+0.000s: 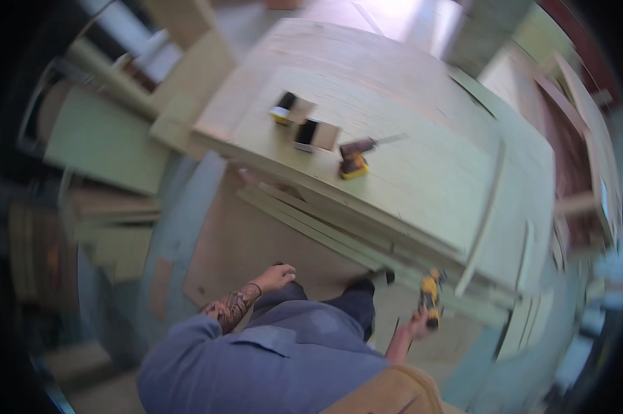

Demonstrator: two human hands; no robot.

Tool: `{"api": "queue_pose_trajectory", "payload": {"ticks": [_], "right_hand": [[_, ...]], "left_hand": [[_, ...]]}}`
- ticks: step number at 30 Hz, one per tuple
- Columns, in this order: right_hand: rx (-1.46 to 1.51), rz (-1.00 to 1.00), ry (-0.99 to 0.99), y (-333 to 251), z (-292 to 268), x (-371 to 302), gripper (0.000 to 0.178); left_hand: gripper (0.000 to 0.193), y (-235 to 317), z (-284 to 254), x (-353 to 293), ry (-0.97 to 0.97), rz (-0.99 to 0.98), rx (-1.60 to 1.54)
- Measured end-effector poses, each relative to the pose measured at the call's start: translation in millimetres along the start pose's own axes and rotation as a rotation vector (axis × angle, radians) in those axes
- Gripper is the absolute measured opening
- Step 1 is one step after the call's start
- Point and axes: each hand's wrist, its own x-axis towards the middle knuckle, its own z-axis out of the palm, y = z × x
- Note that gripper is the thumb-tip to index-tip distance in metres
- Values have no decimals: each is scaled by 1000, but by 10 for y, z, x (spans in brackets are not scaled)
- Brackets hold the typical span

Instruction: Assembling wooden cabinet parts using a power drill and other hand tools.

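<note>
My right hand [418,324] is closed around the grip of a yellow and black cordless power tool [429,297], held upright beside my right leg and off the table's near edge. It looks like a compact drill or impact driver; blur hides its tip. My left hand [277,277] hangs in front of my left thigh with its fingers curled. Something small and dark shows by those fingers, too blurred to name. On the table lies a second cordless drill [353,160] with a yellow base and a long thin bit pointing right. Left of it sit two small open boxes, one white [305,135] and one yellow [281,114], with dark contents.
A broad plywood-topped table [394,179] spans the space ahead, with boards [311,228] stacked below its top. A long thin strip [487,221] leans over its right side. Wooden panels [104,141] stand at the left, and a wooden frame [574,152] stands at the right.
</note>
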Motion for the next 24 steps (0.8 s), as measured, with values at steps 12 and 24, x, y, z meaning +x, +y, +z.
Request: {"api": "queue_pose_trajectory", "payload": {"ticks": [12, 24], "right_hand": [[-473, -1047, -1602, -100, 1389, -3741, 60], [-333, -723, -2443, 628, 2827, -5419, 59]], "left_hand": [[52, -239, -1255, -368, -27, -156, -1158], [33, -1734, -2669, -497, 559, -206, -1563]]}}
